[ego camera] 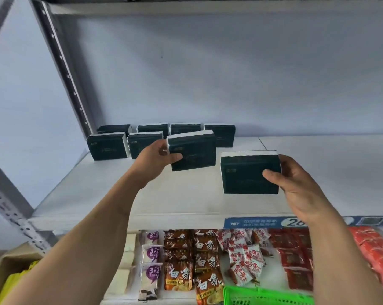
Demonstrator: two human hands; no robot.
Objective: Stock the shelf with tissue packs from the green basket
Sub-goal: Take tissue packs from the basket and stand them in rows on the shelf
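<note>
Basket (252,297), green and slatted, shows only its rim at the bottom edge, just in front of the snack packets (199,260) laid in rows on the lower shelf. To the lower left you have a cardboard box (12,267) with something yellow in it. Above the snacks, your right hand (296,183) grips a dark green tissue pack (245,175) by its right end, thumb curled across the front face and the other fingers hidden behind it; the pack is upright and held over the front part of the white shelf (186,194), apart from the others. Your left hand (157,159) is further in and holds a second tissue pack (195,150) by its left end, thumb on the front, the pack tilted slightly and sitting just in front of the stocked ones; you cannot tell whether its bottom edge touches the board. Behind it, the stocked packs (108,146) stand upright in two short rows near the shelf's left rear corner. A blue price strip (263,222) runs along the shelf's front edge on the right. A perforated grey upright (65,69) rises at the left, and a pale wall (230,73) backs the shelf.
</note>
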